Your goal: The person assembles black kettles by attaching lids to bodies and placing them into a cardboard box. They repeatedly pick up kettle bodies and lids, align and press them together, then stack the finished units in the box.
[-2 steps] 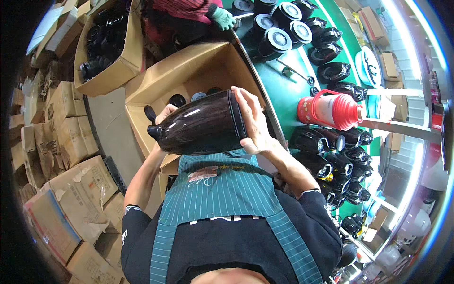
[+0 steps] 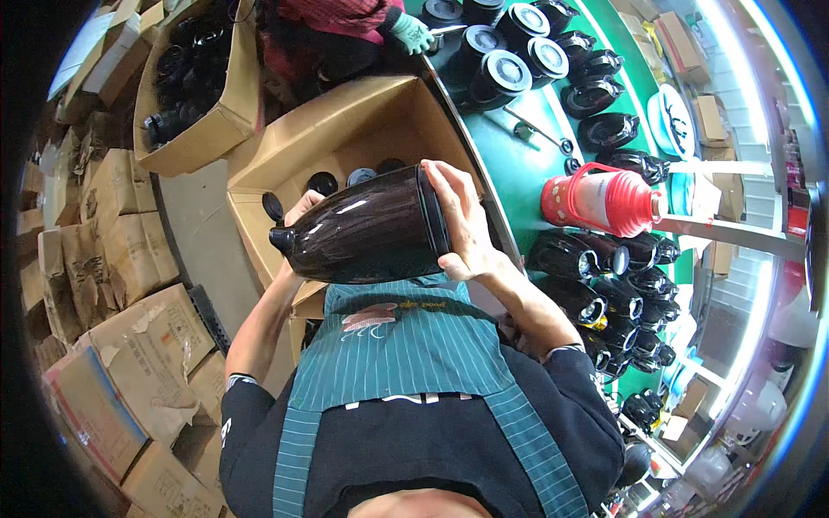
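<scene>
A glossy black vacuum jug (image 2: pixel 367 226) lies on its side in the air between my hands, its spout and a small raised lid pointing left. My left hand (image 2: pixel 302 210) grips it behind the spout end; most of those fingers are hidden by the jug. Against the wide base ring, my right hand (image 2: pixel 461 220) presses with palm and fingers. Just beyond the jug is an open cardboard box (image 2: pixel 302 121) with a few dark round-topped pieces low inside. My striped teal apron (image 2: pixel 401 345) is below the jug.
On the right, a green table (image 2: pixel 518 194) bears several black jugs (image 2: pixel 566 293), a red thermos (image 2: pixel 600 200) and upright grey-based black jugs (image 2: pixel 503 76). Another box (image 2: pixel 199 129) of black parts stands far left. A co-worker's gloved hand (image 2: pixel 411 34) is at the table's far corner. Cartons (image 2: pixel 142 354) pile up left.
</scene>
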Action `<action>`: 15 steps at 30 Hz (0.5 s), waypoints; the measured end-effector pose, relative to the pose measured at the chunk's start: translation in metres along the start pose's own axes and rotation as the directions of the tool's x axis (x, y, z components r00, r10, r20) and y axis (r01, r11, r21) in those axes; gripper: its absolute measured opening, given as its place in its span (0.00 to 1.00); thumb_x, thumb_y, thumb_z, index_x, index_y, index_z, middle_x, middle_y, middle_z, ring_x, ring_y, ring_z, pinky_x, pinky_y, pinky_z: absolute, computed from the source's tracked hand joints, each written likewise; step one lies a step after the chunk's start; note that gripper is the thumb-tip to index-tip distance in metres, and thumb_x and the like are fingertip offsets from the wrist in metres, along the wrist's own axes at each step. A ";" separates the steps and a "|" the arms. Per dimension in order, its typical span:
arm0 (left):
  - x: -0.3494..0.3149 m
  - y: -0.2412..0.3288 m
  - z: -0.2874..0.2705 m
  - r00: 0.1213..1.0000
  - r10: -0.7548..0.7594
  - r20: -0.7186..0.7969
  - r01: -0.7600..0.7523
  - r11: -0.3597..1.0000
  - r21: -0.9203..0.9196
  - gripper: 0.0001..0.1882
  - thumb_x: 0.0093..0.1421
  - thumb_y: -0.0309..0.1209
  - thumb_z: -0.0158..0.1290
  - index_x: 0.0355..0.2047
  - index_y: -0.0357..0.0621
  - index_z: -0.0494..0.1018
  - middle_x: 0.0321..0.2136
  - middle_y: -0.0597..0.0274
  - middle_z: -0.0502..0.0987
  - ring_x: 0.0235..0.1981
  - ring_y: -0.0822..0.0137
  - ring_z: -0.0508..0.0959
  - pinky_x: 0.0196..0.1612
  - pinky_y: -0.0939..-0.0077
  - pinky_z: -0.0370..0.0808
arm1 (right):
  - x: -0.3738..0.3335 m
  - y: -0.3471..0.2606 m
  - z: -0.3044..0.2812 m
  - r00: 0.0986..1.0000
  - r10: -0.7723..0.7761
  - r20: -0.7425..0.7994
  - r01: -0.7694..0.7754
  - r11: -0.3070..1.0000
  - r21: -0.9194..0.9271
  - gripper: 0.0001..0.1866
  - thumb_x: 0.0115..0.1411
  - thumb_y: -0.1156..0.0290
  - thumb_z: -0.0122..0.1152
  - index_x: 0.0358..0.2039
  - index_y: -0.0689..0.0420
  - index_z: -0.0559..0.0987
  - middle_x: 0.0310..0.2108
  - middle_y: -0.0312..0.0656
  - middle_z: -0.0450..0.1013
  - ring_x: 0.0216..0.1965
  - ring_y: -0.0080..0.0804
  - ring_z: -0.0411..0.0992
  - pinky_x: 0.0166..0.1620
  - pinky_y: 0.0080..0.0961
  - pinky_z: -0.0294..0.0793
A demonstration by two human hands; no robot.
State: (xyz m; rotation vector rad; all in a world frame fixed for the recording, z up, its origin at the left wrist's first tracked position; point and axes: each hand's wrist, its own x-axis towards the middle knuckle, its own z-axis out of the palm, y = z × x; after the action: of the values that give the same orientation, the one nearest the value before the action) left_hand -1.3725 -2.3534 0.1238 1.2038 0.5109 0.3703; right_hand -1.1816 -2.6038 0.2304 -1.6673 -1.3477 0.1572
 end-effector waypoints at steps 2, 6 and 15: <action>0.001 0.002 0.007 0.980 0.196 0.020 -0.196 0.957 0.213 0.03 0.66 0.24 0.60 0.37 0.37 0.77 0.31 0.66 0.79 0.34 0.77 0.76 0.40 0.81 0.75 | 0.000 -0.009 -0.002 0.994 0.107 -0.021 -0.107 0.994 0.034 0.49 0.68 0.38 0.41 0.76 0.67 0.57 0.66 0.67 0.59 0.64 0.64 0.63 0.68 0.53 0.62; -0.002 0.079 0.029 0.647 0.610 0.459 -0.747 0.386 0.541 0.08 0.65 0.26 0.62 0.41 0.36 0.78 0.46 0.44 0.87 0.45 0.59 0.88 0.48 0.68 0.85 | -0.019 0.008 0.009 0.839 0.496 0.222 -0.539 0.708 0.455 0.37 0.79 0.49 0.31 0.76 0.64 0.56 0.74 0.56 0.55 0.74 0.47 0.55 0.76 0.43 0.49; 0.011 0.005 0.007 0.990 0.143 0.010 -0.144 0.986 0.089 0.04 0.71 0.25 0.56 0.38 0.38 0.75 0.31 0.66 0.79 0.31 0.78 0.77 0.40 0.81 0.79 | -0.009 -0.019 -0.011 0.976 0.216 0.027 -0.216 0.976 0.004 0.65 0.55 0.18 0.50 0.77 0.61 0.58 0.67 0.65 0.57 0.61 0.65 0.65 0.62 0.52 0.70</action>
State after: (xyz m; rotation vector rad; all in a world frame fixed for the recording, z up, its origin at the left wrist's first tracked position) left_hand -1.3589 -2.3514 0.1286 1.3316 0.4428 0.4723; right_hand -1.1914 -2.6190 0.2456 -1.8091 -1.1808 0.3111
